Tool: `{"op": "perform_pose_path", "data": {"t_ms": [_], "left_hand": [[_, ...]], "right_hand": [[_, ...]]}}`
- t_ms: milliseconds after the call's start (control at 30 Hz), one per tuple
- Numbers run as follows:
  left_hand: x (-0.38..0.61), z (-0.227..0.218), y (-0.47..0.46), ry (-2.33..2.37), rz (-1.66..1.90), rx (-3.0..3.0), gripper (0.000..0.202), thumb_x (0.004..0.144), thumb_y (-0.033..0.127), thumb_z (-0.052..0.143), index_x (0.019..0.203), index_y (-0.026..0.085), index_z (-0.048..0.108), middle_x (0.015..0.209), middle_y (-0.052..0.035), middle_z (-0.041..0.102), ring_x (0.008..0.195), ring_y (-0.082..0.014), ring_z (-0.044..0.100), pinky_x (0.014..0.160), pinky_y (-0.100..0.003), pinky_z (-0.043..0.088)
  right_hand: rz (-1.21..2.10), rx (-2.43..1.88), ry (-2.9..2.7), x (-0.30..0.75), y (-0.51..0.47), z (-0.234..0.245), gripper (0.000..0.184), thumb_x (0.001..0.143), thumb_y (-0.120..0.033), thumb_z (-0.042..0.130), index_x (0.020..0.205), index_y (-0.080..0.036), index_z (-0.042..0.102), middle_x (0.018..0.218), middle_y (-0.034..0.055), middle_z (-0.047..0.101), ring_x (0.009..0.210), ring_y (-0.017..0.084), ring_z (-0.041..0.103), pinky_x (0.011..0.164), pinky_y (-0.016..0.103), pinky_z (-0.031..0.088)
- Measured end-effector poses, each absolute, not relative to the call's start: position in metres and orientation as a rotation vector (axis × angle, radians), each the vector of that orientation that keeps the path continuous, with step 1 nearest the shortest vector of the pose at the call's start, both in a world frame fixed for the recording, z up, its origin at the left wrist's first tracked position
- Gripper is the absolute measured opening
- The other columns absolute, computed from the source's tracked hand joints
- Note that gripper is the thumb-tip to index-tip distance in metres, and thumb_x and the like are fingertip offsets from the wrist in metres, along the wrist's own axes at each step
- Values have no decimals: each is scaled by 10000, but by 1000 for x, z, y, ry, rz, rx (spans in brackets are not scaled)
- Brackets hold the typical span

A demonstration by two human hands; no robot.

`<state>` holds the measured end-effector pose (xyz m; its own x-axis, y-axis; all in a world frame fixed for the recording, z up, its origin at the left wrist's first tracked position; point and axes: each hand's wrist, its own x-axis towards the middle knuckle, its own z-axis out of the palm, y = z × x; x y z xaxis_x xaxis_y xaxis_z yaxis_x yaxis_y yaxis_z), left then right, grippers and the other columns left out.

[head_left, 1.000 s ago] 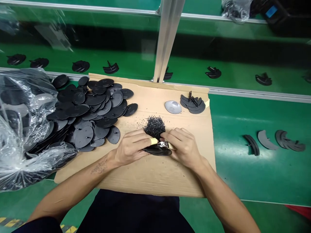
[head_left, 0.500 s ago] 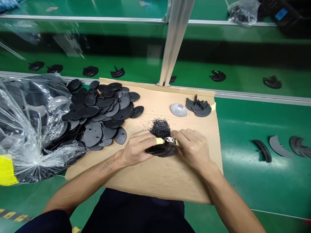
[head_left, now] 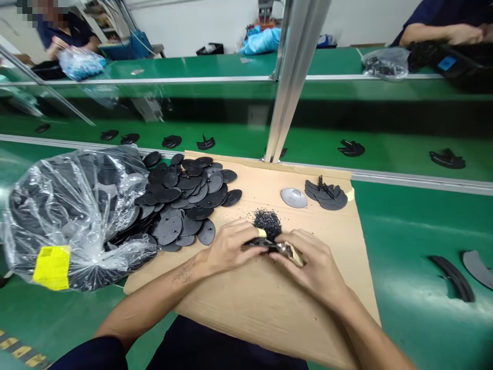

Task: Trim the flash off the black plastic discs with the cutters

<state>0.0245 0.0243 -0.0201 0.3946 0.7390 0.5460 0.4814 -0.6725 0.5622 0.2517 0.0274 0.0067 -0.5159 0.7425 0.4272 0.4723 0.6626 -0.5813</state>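
Note:
My left hand (head_left: 228, 246) is closed on a black oval plastic disc (head_left: 256, 243) held just above the cardboard sheet (head_left: 262, 303). My right hand (head_left: 313, 263) is wrapped round small metal cutters (head_left: 285, 250) with yellowish handles, their tip at the disc's edge. Right behind both hands lies a little heap of black trimmings (head_left: 268, 222). A large pile of the same black discs (head_left: 185, 200) spreads over the sheet's left part, spilling from a clear plastic bag (head_left: 73, 210) with a yellow label.
A grey oval cap (head_left: 294, 197) and a small stack of black curved pieces (head_left: 326, 194) lie at the sheet's far right. More black parts ride the green conveyor belt (head_left: 385, 154) behind. An aluminium post (head_left: 292, 77) rises at the sheet's back edge. Other people work beyond the belt.
The view has tilted up, so everything sits lower in the frame. My hands stay together; the disc and cutters have turned slightly between my fingers.

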Motion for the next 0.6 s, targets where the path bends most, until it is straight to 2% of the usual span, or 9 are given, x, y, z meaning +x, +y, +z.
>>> {"op": "perform_pose_path", "data": {"t_ms": [100, 167, 233, 267, 333, 400, 500, 600], "left_hand": [[24, -15, 28, 941, 1103, 2274, 433, 964, 557, 588, 988, 140, 706, 745, -56, 663, 690, -166, 590, 643, -287, 482], [20, -6, 32, 880, 976, 2175, 545, 989, 620, 477, 1062, 135, 715, 833, -86, 691, 770, -181, 627, 701, -294, 509], [13, 5, 38, 865, 800, 2081, 516, 1044, 544, 404, 1096, 140, 720, 916, -96, 704, 830, -176, 646, 742, -280, 517], [10, 12, 41, 866, 702, 2054, 459, 1055, 485, 422, 1076, 141, 726, 897, -82, 700, 799, -161, 640, 715, -260, 508], [4, 27, 50, 842, 509, 2073, 311, 1019, 393, 555, 1007, 141, 736, 783, -34, 664, 677, -126, 592, 616, -219, 461], [-2, 44, 63, 787, 396, 2185, 196, 975, 317, 641, 953, 148, 737, 737, -12, 650, 649, -117, 576, 598, -208, 438], [-12, 68, 97, 835, 392, 2451, 164, 976, 267, 629, 902, 170, 737, 867, -48, 725, 839, -166, 660, 759, -239, 480], [-21, 81, 150, 1254, 337, 2608, 158, 967, 273, 628, 928, 184, 754, 972, -73, 749, 988, -224, 679, 861, -288, 488]], "right_hand": [[360, -852, -2206, 250, 26, 5, 119, 937, -137, 555, 985, -205, 639, 766, 48, 687, 662, 189, 609, 614, 317, 447], [298, -807, -2200, 252, 27, 3, 183, 914, -90, 536, 1014, -207, 636, 747, 41, 668, 649, 186, 600, 613, 319, 448], [229, -749, -2189, 254, 28, 1, 224, 901, -63, 521, 1030, -208, 633, 738, 35, 653, 635, 181, 585, 604, 315, 445], [193, -724, -2192, 254, 29, 1, 232, 902, -56, 512, 1032, -206, 632, 740, 38, 652, 634, 181, 580, 603, 315, 444], [120, -699, -2202, 254, 29, 0, 231, 912, -56, 501, 1035, -200, 633, 754, 49, 658, 639, 183, 575, 603, 318, 441], [61, -710, -2197, 255, 29, -1, 225, 925, -72, 510, 1058, -196, 643, 754, 52, 659, 636, 186, 568, 596, 322, 430], [31, -769, -2143, 258, 33, -4, 232, 922, -110, 571, 1119, -198, 659, 742, 46, 657, 633, 193, 567, 590, 324, 423], [47, -812, -2126, 262, 38, -8, 253, 911, -117, 593, 1140, -199, 663, 758, 46, 671, 642, 195, 581, 597, 323, 441]]}}
